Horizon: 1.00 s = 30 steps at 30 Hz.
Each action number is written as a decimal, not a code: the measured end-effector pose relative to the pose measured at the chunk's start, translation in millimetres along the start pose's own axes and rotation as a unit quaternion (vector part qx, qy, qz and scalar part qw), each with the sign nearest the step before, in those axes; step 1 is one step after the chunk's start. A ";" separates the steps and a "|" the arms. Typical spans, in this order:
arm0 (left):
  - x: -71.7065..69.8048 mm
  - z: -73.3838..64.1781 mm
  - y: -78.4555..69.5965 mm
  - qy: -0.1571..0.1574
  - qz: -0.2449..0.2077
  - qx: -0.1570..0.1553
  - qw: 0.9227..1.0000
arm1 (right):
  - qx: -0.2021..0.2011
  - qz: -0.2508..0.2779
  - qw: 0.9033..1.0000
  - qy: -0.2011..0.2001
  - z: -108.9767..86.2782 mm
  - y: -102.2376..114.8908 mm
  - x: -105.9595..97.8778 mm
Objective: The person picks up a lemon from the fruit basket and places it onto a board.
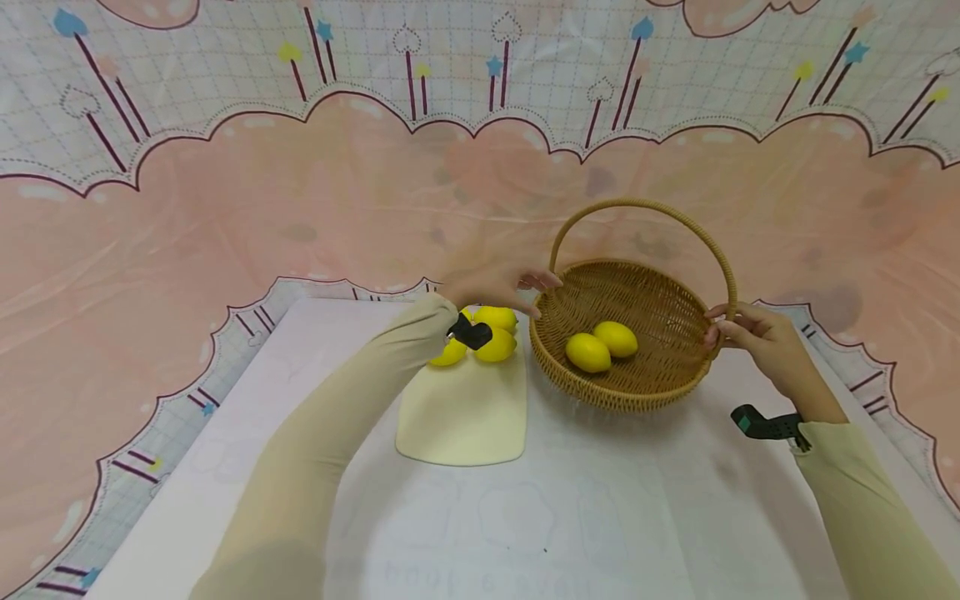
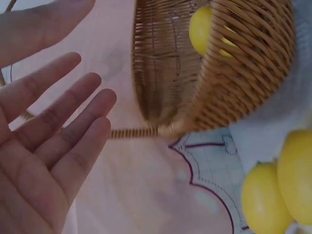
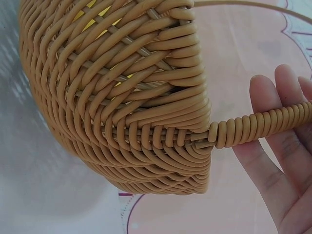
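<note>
Head view: your right hand (image 1: 775,350) holds the basket handle (image 1: 645,202), your left hand (image 1: 495,288) wide; tilting could spill 2 lemons (image 1: 616,339) (lying inside).

I could pass a hand over the table (image 1: 600,492) in front of the basket (image 1: 645,292) and into its mouth below the handle (image 1: 645,202), but lemons (image 1: 495,343) and the left hand (image 1: 498,287) crowd its left side, the right hand (image 1: 765,337) its right.
</note>
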<state>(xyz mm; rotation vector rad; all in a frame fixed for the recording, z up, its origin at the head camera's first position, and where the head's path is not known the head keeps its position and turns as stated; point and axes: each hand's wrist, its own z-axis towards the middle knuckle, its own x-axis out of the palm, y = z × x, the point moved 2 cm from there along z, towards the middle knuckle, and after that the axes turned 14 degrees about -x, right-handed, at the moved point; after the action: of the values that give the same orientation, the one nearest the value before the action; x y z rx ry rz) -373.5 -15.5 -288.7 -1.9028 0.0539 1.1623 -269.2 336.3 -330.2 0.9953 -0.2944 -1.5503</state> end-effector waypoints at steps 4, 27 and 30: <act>4.2 22.1 -14.9 0.032 0.025 -0.005 0.999 | -0.001 -0.012 1.000 0.001 0.8 -0.3 -0.6; 38.1 98.5 -33.1 0.044 0.106 -0.067 0.991 | 0.008 0.000 1.000 -0.005 0.9 0.5 -0.1; 43.4 100.6 -32.7 0.056 0.093 -0.080 0.991 | 0.008 -0.001 1.000 -0.004 1.1 0.5 -0.3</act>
<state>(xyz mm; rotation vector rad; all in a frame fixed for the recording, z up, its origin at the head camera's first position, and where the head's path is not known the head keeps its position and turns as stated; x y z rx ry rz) -404.9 90.7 -316.8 -2.1418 0.2102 1.2121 -269.6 336.1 -329.1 1.0017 -0.3112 -1.5566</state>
